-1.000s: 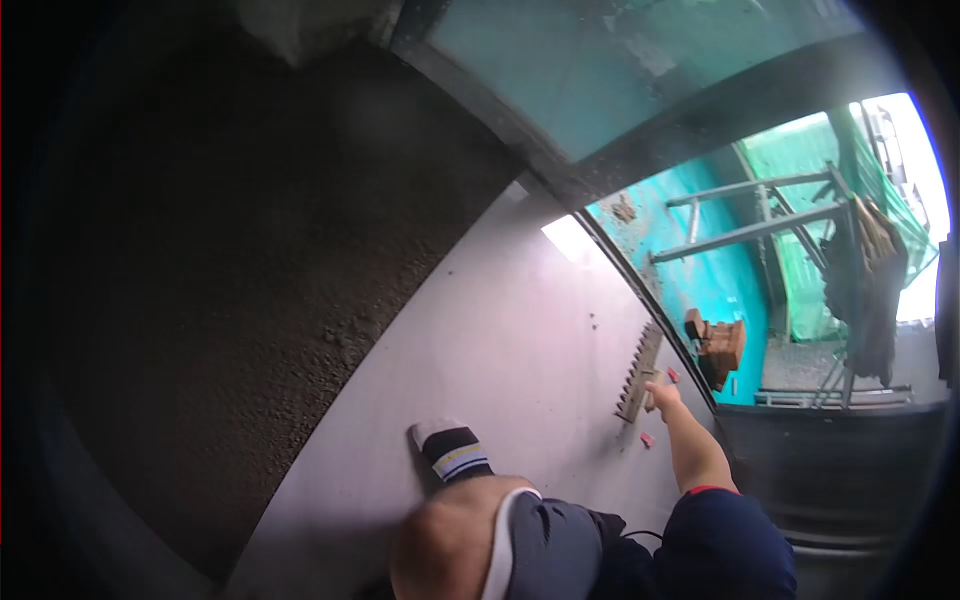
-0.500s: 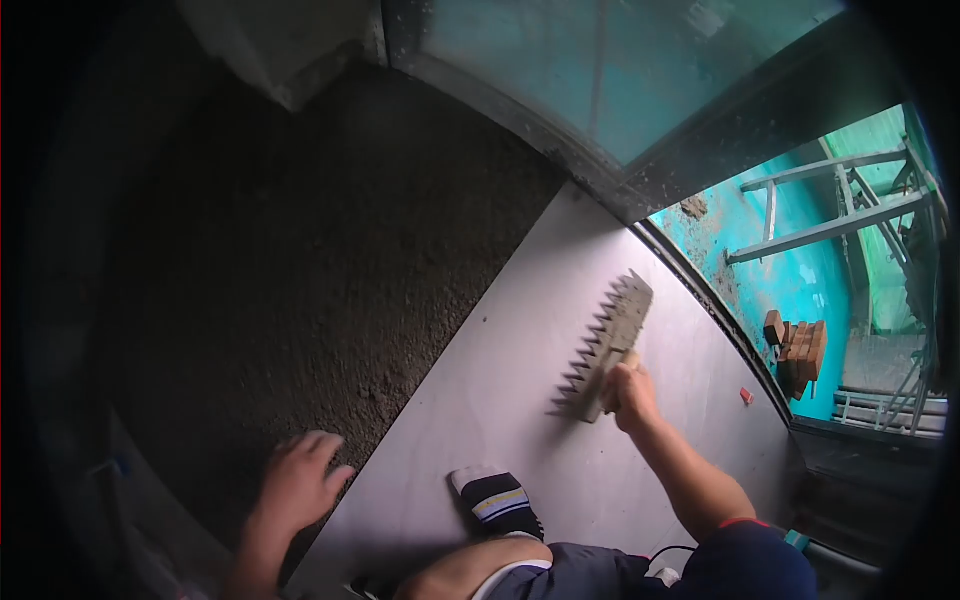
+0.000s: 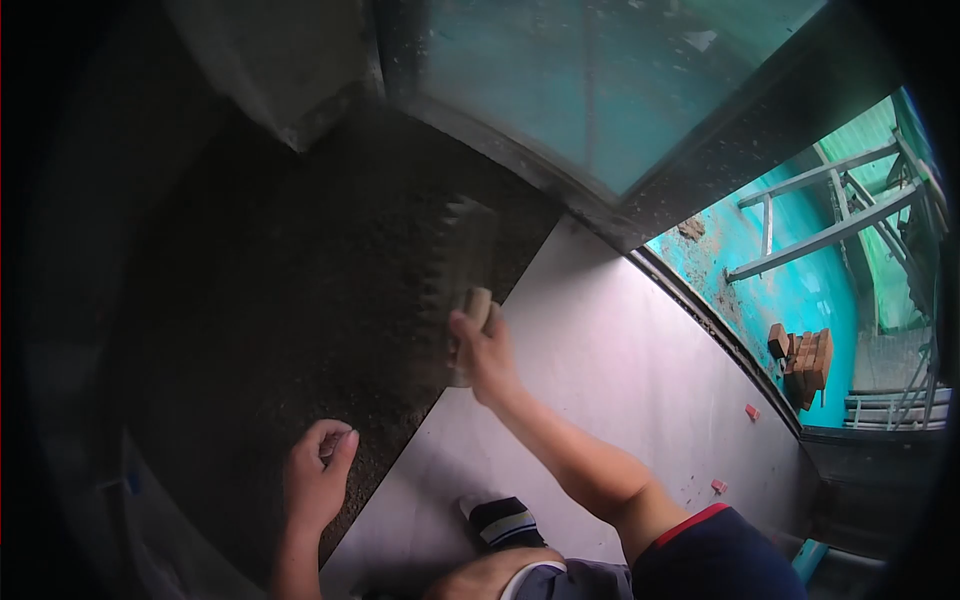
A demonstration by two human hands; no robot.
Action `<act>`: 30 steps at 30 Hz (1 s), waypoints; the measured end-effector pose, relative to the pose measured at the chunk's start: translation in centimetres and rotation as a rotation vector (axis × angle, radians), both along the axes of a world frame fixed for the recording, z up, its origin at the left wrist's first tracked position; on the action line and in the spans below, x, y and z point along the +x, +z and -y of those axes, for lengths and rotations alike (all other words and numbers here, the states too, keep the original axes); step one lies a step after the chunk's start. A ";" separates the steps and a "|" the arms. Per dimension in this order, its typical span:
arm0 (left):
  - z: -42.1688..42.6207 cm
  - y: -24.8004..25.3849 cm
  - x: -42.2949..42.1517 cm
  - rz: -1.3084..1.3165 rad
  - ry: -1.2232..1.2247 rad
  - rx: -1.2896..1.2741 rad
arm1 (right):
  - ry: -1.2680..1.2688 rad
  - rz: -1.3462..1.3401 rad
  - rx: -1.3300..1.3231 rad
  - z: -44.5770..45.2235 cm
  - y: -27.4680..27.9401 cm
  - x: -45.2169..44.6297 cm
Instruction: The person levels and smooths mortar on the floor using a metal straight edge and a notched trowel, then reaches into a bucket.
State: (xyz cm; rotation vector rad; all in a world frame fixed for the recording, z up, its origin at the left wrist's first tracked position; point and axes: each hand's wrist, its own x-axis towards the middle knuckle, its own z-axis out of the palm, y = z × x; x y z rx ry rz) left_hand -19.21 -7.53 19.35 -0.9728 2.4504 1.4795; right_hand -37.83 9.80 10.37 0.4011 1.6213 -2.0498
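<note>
My right hand (image 3: 484, 350) is wrapped round the pale handle of a notched trowel (image 3: 466, 255), whose toothed blade is blurred over the dark, gritty mortar bed (image 3: 300, 290). Beside the mortar's edge lies a large pale tile (image 3: 610, 370). To the left, my left hand (image 3: 322, 470) hangs over the mortar near the tile's lower edge, its fingers curled toward the thumb. Whether anything is between those fingers I cannot make out. My socked foot (image 3: 503, 522) rests on the tile.
Two small red pieces (image 3: 752, 411) lie on the tile's right side. A framed glass panel (image 3: 600, 100) stands at the top. Beyond the sill are stacked bricks (image 3: 808, 362) and a metal frame (image 3: 825, 235) on a turquoise floor. A pale wall corner (image 3: 290, 70) juts in at upper left.
The trowel in my right hand has moved left, from above the tile to over the mortar. My left hand came into view and its fingers have since curled. The view has shifted too.
</note>
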 end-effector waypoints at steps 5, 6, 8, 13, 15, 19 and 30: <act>1.4 -2.8 4.1 0.110 0.048 0.016 | -0.132 -0.046 0.144 -6.7 -2.5 -7.0; 1.2 -3.5 4.7 0.109 0.051 0.003 | -0.133 -0.032 0.156 -8.0 -2.5 -7.4; 0.6 -3.8 5.1 0.152 0.017 -0.054 | -0.118 -0.006 0.160 -9.5 -2.5 -8.1; -0.8 -4.5 4.9 0.197 -0.038 -0.094 | -0.124 -0.004 0.087 -9.0 -1.5 -10.0; -1.5 -4.7 4.3 0.231 -0.018 -0.073 | -0.092 0.000 0.071 -7.8 -1.5 -10.8; -3.8 -6.2 3.9 0.273 -0.108 -0.051 | -0.083 0.012 0.021 -3.6 -1.7 -12.4; -10.3 -13.7 3.3 0.458 -0.386 0.070 | -0.163 0.070 -0.172 10.0 -3.2 -15.9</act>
